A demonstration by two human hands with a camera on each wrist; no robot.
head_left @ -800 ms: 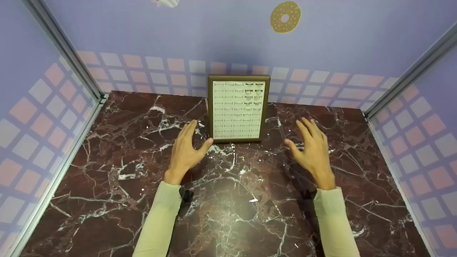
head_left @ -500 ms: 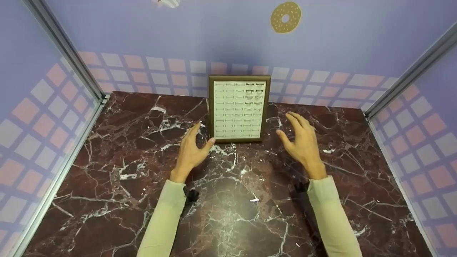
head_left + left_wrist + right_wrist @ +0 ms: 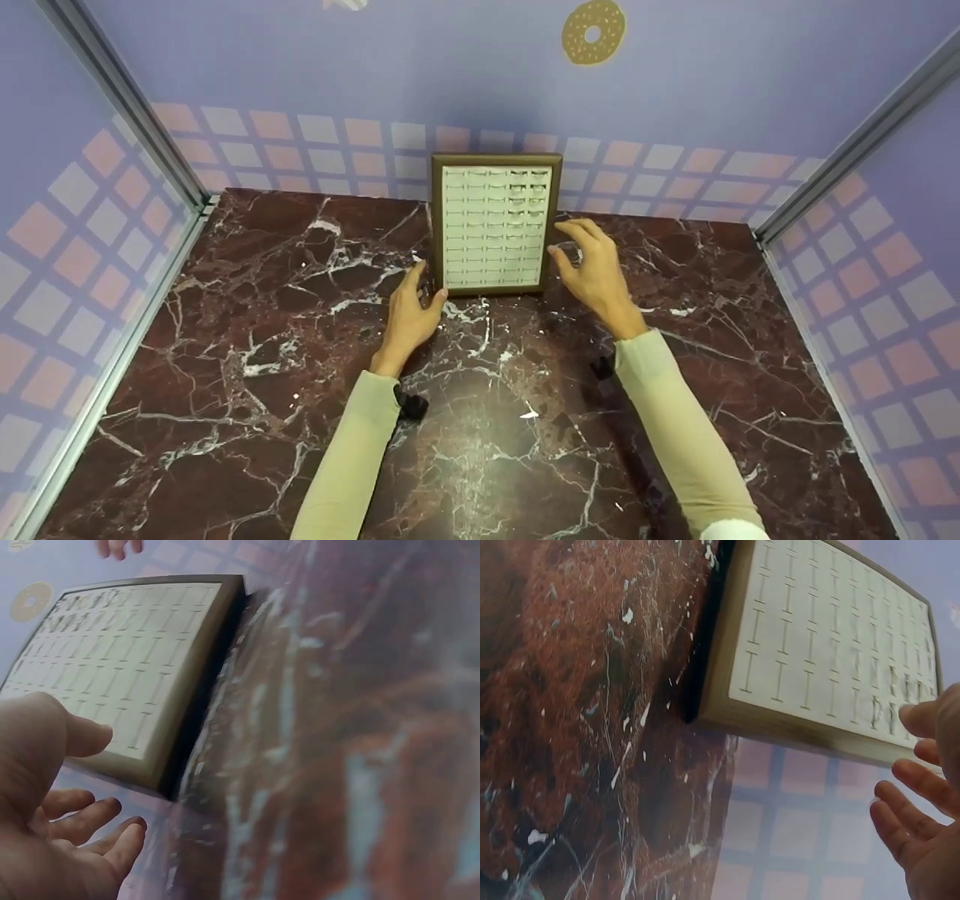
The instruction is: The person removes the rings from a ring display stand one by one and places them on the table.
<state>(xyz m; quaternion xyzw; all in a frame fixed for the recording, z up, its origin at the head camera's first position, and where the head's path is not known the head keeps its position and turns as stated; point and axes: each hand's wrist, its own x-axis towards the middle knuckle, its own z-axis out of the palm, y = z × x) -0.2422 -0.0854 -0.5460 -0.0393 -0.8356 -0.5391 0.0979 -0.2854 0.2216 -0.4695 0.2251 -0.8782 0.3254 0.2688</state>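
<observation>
A framed ring display board (image 3: 495,225) stands at the back of the table, leaning toward the wall. Its white face has rows of short slits, and several small shiny ring-like pieces (image 3: 527,187) sit in the upper right ones. My left hand (image 3: 411,315) is at the board's lower left corner, thumb and fingers spread around that edge; the left wrist view shows no grip on it. Beside the right edge is my right hand (image 3: 596,270), its fingers bent loosely and the thumb apart. In the right wrist view its fingers (image 3: 904,817) hold nothing.
The dark red marbled tabletop (image 3: 247,427) spreads out in front of the board. A purple wall (image 3: 300,67) with pink and white squares rises behind it, and side panels (image 3: 52,225) close in the left and right.
My right hand has moved left and forward to the board's right edge, its fingers bending. My left hand has shifted slightly right toward the lower left corner. The board stays in place.
</observation>
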